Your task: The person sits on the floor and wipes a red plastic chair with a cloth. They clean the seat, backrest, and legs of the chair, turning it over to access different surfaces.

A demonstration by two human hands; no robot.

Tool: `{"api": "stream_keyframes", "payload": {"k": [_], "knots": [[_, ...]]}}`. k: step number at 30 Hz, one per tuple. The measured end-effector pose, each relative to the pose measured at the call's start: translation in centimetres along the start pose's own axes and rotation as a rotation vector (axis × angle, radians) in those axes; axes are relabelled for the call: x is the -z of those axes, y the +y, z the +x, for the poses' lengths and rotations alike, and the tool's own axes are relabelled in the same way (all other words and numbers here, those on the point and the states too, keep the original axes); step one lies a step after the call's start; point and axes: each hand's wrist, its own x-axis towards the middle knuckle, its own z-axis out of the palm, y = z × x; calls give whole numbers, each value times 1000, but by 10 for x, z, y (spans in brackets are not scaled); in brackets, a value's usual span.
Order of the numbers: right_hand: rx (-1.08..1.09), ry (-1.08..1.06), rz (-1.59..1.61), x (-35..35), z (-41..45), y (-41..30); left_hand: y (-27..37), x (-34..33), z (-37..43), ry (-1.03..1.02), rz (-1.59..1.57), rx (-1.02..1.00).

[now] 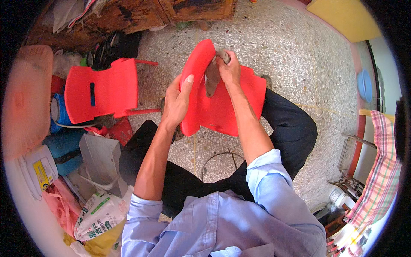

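Between my knees stands a red plastic chair (237,106), its backrest turned to my left and its seat to my right. My left hand (176,104) grips the backrest's near edge, with the thumb over the top. A crumpled grey-brown cloth (212,78) is bunched in my right hand (230,66). Part of the cloth hangs down against the inner side of the backrest, above the seat. The fingers of the right hand are partly hidden by the cloth and the chair.
A second red plastic chair (106,91) stands to the left. Beyond it are a blue bucket (59,109) and a pink plastic basket (29,96). A grey bin (99,160) and a printed white sack (99,217) sit at lower left. A wooden cabinet (135,16) stands ahead; a blue basin (364,86) is at right.
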Motion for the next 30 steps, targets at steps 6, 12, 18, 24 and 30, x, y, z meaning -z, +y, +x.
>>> {"api": "stream_keyframes", "payload": {"k": [6,12,18,24,30], "knots": [[245,-209,-268,17,-29,29,-6,0,4,-3,21,-31],[-229,-667,-156,44,-109,8,-6,-2,3,5,22,-38],[452,-636,-648,86,-160,8,-6,0,4,28,66,-32],[342,-394,-768,121,-84,53,-4,-2,4,30,30,-28],[245,-81,-817,140,-15,56,0,-3,3,30,85,-38]]}}
